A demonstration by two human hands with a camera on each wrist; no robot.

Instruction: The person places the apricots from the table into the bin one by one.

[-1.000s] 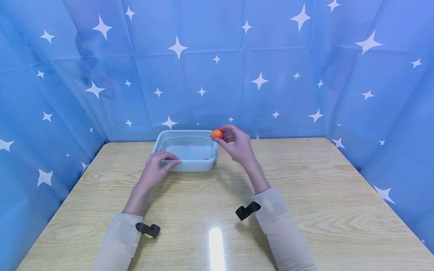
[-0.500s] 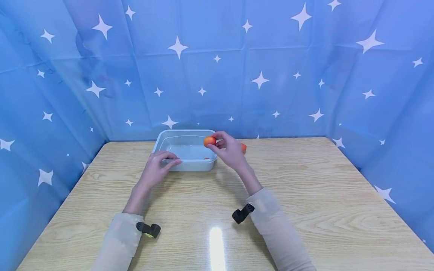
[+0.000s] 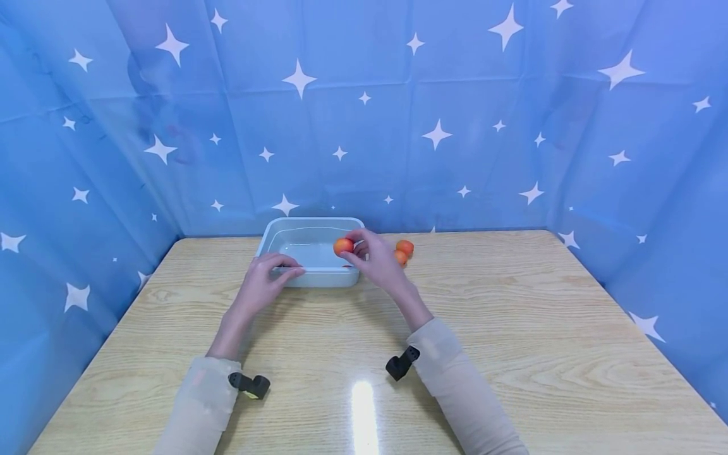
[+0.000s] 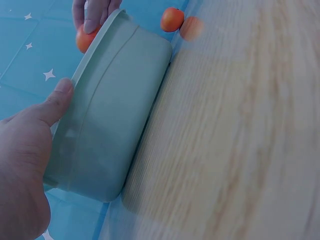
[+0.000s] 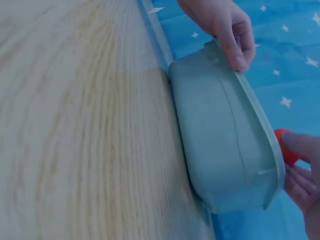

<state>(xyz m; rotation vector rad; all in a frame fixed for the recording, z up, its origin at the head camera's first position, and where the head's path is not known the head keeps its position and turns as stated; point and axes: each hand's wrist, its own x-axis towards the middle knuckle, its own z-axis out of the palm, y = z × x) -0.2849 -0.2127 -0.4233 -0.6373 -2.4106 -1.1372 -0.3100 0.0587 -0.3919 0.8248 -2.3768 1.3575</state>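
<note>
My left hand (image 3: 266, 278) grips the near rim of a pale blue-green plastic basin (image 3: 327, 278) at its left front corner, the thumb outside and the fingers over the edge. My right hand (image 3: 378, 259) pinches an orange-red tomato (image 3: 343, 247) between thumb and fingers, above the right side of the basin's opening. In the left wrist view the held tomato (image 4: 86, 39) shows partly behind the rim. A sliver of something red shows inside the basin behind its near wall, mostly hidden.
To the right of the basin, a tomato (image 3: 405, 247) and another tomato (image 3: 400, 258) lie close together on the wooden table (image 3: 512, 341). A blue curtain (image 3: 387, 164) with white stars hangs behind the table's far edge.
My right hand has carried the tomato left and toward me, from beside the basin's right rim to over its opening. Tomatoes on the table came into view behind it. My left hand stays put.
</note>
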